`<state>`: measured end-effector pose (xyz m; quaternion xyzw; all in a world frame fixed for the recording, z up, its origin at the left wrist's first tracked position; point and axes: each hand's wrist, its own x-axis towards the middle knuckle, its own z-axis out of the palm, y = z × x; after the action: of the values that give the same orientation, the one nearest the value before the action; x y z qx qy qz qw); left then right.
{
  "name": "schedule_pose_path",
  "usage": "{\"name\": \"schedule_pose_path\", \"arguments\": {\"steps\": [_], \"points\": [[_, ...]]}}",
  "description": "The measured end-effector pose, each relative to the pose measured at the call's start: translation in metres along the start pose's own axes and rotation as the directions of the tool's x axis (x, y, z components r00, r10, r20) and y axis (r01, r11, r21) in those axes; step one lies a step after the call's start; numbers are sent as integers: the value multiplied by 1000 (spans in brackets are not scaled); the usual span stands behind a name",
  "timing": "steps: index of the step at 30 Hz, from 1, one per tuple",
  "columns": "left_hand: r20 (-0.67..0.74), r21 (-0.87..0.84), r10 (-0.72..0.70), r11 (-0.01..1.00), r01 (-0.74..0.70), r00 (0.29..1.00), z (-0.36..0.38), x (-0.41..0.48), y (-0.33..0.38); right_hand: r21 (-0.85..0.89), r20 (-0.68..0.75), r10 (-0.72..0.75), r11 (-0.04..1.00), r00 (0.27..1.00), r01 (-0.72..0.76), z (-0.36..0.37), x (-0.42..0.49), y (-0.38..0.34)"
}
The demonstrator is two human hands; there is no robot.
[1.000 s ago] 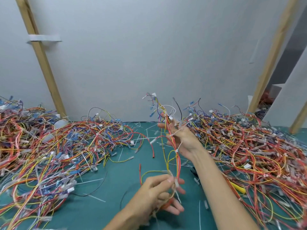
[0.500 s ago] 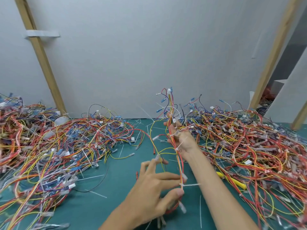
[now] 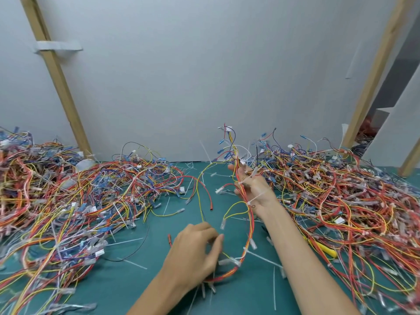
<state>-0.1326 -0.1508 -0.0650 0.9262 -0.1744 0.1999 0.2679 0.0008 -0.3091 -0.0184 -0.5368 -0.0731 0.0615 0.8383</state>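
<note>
Teal counter [image 3: 127, 280] below a grey wall, with one wire harness [image 3: 249, 226] stretched between two hands over its middle.
The right hand [image 3: 254, 189] has its fingers clamped on the upper stretch, toward the back edge. The left hand [image 3: 195, 253] curls its fingers round the lower loop, toward the front edge. A loose yellow branch [image 3: 199, 201] arcs out toward the left heap [image 3: 68, 201], and the top ends stand just beside the right heap [image 3: 341, 201]. A pull could snag those free ends in either pile and drag other wires along, or tug the loop out of the left hand's hold.
</note>
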Motion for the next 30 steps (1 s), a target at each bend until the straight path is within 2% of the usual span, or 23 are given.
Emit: {"name": "schedule_pose_path", "arguments": {"steps": [4,7,10,14,17,18,19,21,22,24,27,30], "points": [[-169,-163,-26,987,-2,985,-8,9,-14,50,26,24,998,999,-25,-2,1,0],[-241,-396,-165,916,58,956,-10,13,-21,24,28,48,999,998,-48,-4,1,-1],[-202,-699,-356,705,120,913,-10,16,-27,-1,38,63,998,997,-63,-7,1,-4],[-189,-804,-553,562,196,812,-8,18,-36,59,38,77,995,996,-79,-12,1,-7],[46,-821,-618,424,381,785,-5,20,-44,141,42,63,988,997,-68,-16,2,-12],[131,-758,-580,464,458,804,-5,20,-46,148,34,58,987,998,-62,-18,2,-13],[200,-647,-511,571,505,836,-6,20,-48,148,27,54,987,998,-58,-20,2,-14],[341,-461,-328,758,461,881,-11,18,-48,151,17,48,987,999,-50,-22,3,-16],[418,-436,-242,792,427,876,-15,17,-47,158,2,48,986,999,-47,-23,3,-15],[538,-482,-139,758,439,831,-23,15,-43,169,-37,46,985,998,-39,-23,3,-15],[668,-595,-17,587,549,744,-31,10,-38,172,-49,28,985,998,-20,-22,3,-14],[761,-636,220,433,638,610,-25,2,-21,184,-18,34,982,999,-30,-20,3,-12]]}}
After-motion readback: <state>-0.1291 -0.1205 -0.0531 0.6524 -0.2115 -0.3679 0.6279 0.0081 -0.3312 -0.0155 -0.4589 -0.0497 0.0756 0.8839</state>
